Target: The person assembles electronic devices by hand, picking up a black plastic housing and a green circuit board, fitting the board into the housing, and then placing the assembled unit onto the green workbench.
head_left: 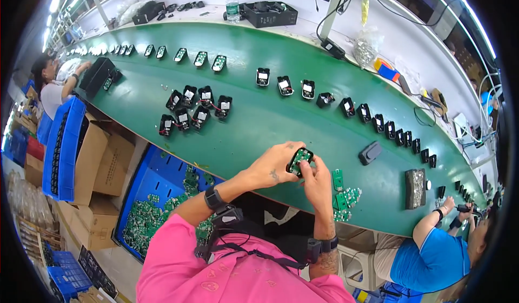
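Note:
Over the near edge of the green bench, my left hand [274,166] is wrapped round a small black plastic housing [290,168]. A green circuit board [301,156] lies in its open face. My right hand [317,186] grips the housing's other side, its thumb pressed on the board. Just right of that hand lies a loose pile of green circuit boards [346,199]. Ahead and to the left stands a cluster of open black housings [201,117] with wires and white parts inside. A closed dark case [370,152] rests farther right.
Rows of housings [285,85] curve along the green bench [259,135]. A blue bin [141,186] of circuit boards sits below my left arm. A co-worker in blue [432,259] works at right, another person [52,94] at far left. A black tray [267,17] and bottle [232,5] stand behind.

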`<act>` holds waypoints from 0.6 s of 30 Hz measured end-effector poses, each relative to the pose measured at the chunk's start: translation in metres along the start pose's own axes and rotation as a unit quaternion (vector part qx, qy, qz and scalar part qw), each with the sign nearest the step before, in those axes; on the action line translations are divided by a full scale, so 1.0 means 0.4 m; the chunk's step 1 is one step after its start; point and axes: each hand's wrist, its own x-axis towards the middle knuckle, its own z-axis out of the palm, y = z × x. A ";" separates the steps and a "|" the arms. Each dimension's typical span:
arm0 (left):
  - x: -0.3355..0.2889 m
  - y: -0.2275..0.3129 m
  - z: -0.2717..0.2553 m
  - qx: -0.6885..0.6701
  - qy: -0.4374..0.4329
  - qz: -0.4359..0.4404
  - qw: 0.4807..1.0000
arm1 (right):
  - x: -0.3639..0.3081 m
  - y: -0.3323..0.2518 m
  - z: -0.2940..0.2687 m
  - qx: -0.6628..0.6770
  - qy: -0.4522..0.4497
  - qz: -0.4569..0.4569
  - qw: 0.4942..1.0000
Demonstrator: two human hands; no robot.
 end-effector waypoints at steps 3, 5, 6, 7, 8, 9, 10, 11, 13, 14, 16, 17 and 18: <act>0.056 -0.018 -0.099 0.122 -0.003 -0.048 0.991 | -0.003 0.004 0.034 -0.040 0.039 -0.035 0.998; 0.116 -0.103 -0.213 0.211 0.098 0.015 0.972 | -0.020 0.092 0.073 -0.136 0.091 -0.113 0.980; 0.147 -0.169 -0.282 0.301 0.118 0.027 0.946 | -0.026 0.118 0.087 -0.235 0.138 -0.186 0.944; 0.162 -0.302 -0.360 0.344 0.188 0.099 0.915 | -0.028 0.107 0.106 -0.228 0.136 -0.196 0.944; 0.219 -0.310 -0.414 0.318 0.127 -0.078 0.936 | -0.033 0.101 0.107 -0.245 0.129 -0.205 0.939; 0.252 -0.361 -0.474 0.327 0.110 -0.089 0.934 | -0.038 0.094 0.111 -0.256 0.117 -0.219 0.934; 0.274 -0.405 -0.505 0.366 0.125 -0.092 0.918 | -0.036 0.096 0.115 -0.253 0.120 -0.218 0.935; 0.295 -0.458 -0.526 0.386 0.119 -0.095 0.910 | -0.028 0.095 0.120 -0.229 0.129 -0.203 0.943; 0.328 -0.528 -0.548 0.405 0.112 -0.094 0.903 | -0.016 0.092 0.126 -0.205 0.140 -0.186 0.951; 0.345 -0.538 -0.542 0.385 0.074 -0.147 0.908 | -0.022 0.091 0.125 -0.206 0.135 -0.182 0.952; 0.355 -0.555 -0.554 0.366 0.036 -0.200 0.908 | -0.018 0.087 0.128 -0.205 0.130 -0.180 0.953; 0.351 -0.550 -0.554 0.374 0.022 -0.195 0.906 | -0.018 0.088 0.128 -0.205 0.130 -0.181 0.953; 0.352 -0.522 -0.550 0.382 0.005 -0.189 0.905 | -0.020 0.089 0.129 -0.206 0.132 -0.179 0.953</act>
